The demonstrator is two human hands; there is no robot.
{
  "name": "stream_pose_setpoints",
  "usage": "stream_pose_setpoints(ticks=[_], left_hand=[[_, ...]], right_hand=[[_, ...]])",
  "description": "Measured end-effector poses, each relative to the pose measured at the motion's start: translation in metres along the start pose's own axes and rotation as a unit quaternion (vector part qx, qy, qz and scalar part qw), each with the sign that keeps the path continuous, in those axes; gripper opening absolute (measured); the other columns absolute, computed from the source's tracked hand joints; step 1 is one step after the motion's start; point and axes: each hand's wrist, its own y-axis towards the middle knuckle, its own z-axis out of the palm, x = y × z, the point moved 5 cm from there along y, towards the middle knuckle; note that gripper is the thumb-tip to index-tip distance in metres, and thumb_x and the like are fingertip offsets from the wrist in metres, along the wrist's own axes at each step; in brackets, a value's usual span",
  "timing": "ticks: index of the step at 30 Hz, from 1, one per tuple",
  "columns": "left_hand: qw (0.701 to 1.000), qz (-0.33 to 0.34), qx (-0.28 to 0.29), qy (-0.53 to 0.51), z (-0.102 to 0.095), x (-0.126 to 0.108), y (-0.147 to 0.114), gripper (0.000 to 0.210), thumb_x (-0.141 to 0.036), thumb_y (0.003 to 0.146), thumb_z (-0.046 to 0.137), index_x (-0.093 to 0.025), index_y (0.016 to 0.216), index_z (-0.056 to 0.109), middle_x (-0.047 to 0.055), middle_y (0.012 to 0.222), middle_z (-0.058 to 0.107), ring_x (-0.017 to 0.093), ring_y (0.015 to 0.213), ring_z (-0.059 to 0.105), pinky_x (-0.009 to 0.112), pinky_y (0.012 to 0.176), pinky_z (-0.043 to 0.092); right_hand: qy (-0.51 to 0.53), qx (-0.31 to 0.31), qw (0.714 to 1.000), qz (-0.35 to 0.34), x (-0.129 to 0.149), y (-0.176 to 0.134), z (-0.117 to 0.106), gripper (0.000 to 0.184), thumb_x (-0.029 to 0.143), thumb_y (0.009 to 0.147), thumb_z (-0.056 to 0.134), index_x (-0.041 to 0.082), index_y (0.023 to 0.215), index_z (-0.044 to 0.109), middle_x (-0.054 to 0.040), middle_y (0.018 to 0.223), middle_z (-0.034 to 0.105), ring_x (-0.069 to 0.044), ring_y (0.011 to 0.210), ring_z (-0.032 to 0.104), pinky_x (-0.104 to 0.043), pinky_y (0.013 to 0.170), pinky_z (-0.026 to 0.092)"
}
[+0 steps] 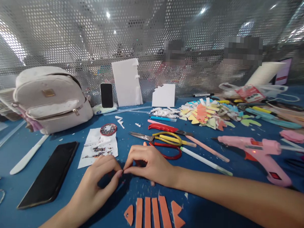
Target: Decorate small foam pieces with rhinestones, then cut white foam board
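My left hand [100, 177] and my right hand [150, 165] meet at the fingertips above the blue table. Both pinch at one spot; whatever lies between the fingers is too small or hidden to make out. Below them, flat orange pieces lie in a row: a pointed head-like piece with a hole [129, 215], several strips [148, 216] and a notched tail-like piece [177, 214]. Scissors [167, 139] with one yellow and one red handle lie just beyond my right hand. Past my left hand, a white paper [89, 151] carries dark crumbs and a round red-rimmed dish [108, 129].
At right lies a pink glue gun [257, 146]. A heap of coloured scraps [205, 113], pens [207, 160] and a red-handled cutter [164, 127] are farther back. Leftward are a black phone [49, 175], a white knife-like tool [29, 155] and a pale backpack [52, 100].
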Motion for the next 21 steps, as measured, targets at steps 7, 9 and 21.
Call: stream_pose_setpoints(ticks=[7,9,21], left_hand=[[0.999,0.021,-0.027,0.010,-0.007,-0.002,-0.004,0.022,-0.011,0.095,0.047,-0.022,0.076,0.047,-0.003,0.071,0.052,0.014,0.068,0.050,0.026,0.068,0.040],[1.000,0.018,-0.017,0.016,-0.006,-0.001,-0.004,0.023,-0.011,0.095,0.048,-0.022,0.075,0.047,-0.003,0.071,0.053,0.014,0.069,0.051,0.027,0.069,0.040],[0.998,0.026,0.052,0.005,0.012,-0.006,-0.004,0.019,-0.022,0.097,0.057,-0.030,0.110,0.068,0.005,0.094,0.073,0.022,0.085,0.066,0.033,0.078,0.049]], right_hand=[[0.018,-0.038,0.998,0.052,-0.002,0.005,-0.007,0.012,0.025,0.094,0.065,0.017,0.085,0.067,0.0012,0.078,0.061,-0.010,0.064,0.058,-0.019,0.056,0.043],[0.032,-0.045,0.996,0.069,-0.003,0.005,-0.008,0.012,0.025,0.094,0.063,0.017,0.086,0.065,0.0015,0.077,0.060,-0.009,0.062,0.057,-0.019,0.054,0.041],[0.106,-0.180,0.974,0.092,-0.014,0.001,-0.020,0.013,0.027,0.096,0.059,0.019,0.086,0.062,0.0012,0.079,0.060,-0.009,0.061,0.049,-0.020,0.053,0.038]])
